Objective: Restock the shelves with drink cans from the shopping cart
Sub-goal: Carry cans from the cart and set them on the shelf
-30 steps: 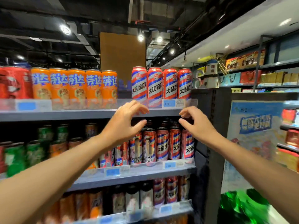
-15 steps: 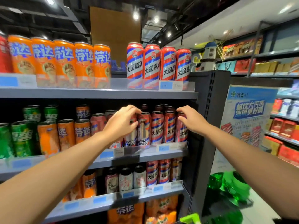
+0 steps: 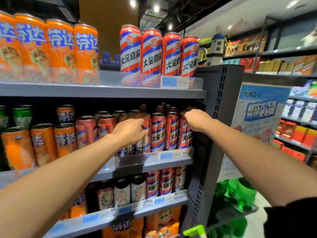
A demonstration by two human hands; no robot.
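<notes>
Red, white and blue striped drink cans [image 3: 158,133] stand in a row at the right end of the middle shelf [image 3: 151,166]. My left hand [image 3: 129,133] reaches into that row and curls round the upper part of a striped can [image 3: 145,143], which it partly hides. At the row's far right, next to the upright, stands another striped can [image 3: 186,140]; the fingers of my right hand [image 3: 193,120] are curled over its top. More striped cans [image 3: 151,52] line the top shelf. A green cart handle [image 3: 193,231] shows at the bottom edge.
Orange cans [image 3: 51,48] fill the top shelf's left side, and orange and green cans sit left on the middle shelf. The dark shelf upright [image 3: 217,117] stands right beside my right hand. A blue poster [image 3: 260,114] and green baskets [image 3: 236,194] lie to the right.
Both hands dropped from the top shelf's edge to the middle shelf's striped cans and closed on them. The view moved closer and tilted down.
</notes>
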